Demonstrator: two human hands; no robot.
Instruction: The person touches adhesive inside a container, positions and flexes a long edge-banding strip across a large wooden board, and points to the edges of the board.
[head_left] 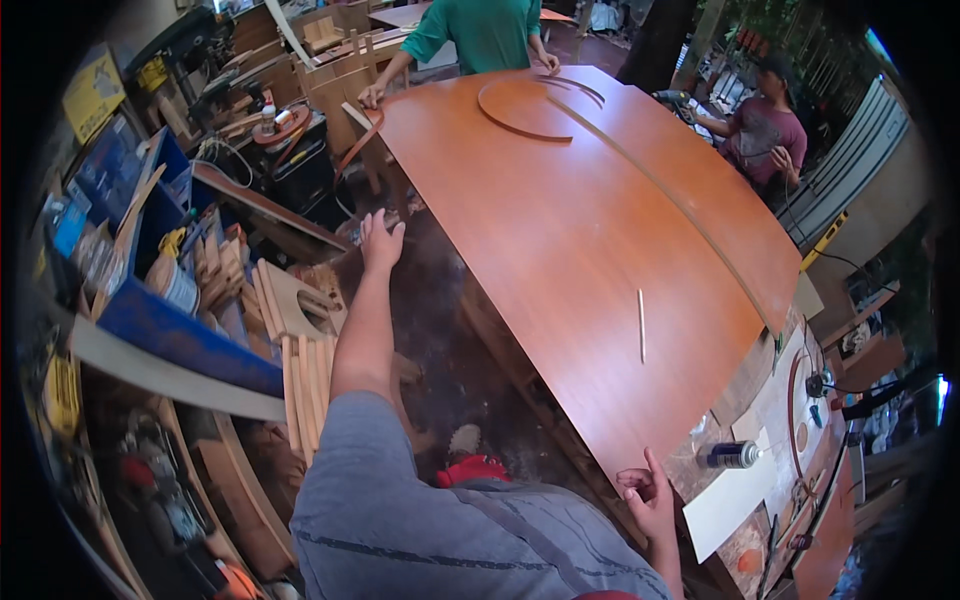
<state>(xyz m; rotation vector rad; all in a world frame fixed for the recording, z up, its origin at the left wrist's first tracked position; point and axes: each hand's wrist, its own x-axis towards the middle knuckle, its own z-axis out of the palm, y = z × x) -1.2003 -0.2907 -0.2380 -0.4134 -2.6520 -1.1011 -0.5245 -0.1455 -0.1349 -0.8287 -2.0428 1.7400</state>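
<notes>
While the reddish-brown wood panel (520, 240) lies flat, its long axis runs away from the wearer, leaning left toward a co-worker in a green shirt (478, 35) at the far edge. Right hand (652, 497) is the nearer one, at the panel's near corner; index finger extended, the others loosely bent, nothing seen in them. Contact with the edge: cannot tell. Left hand (381, 242) reaches forward, fingers apart and empty, panel's long left edge to its right, a gap between. Short pale strip (641, 326) on the panel, beyond the right hand.
</notes>
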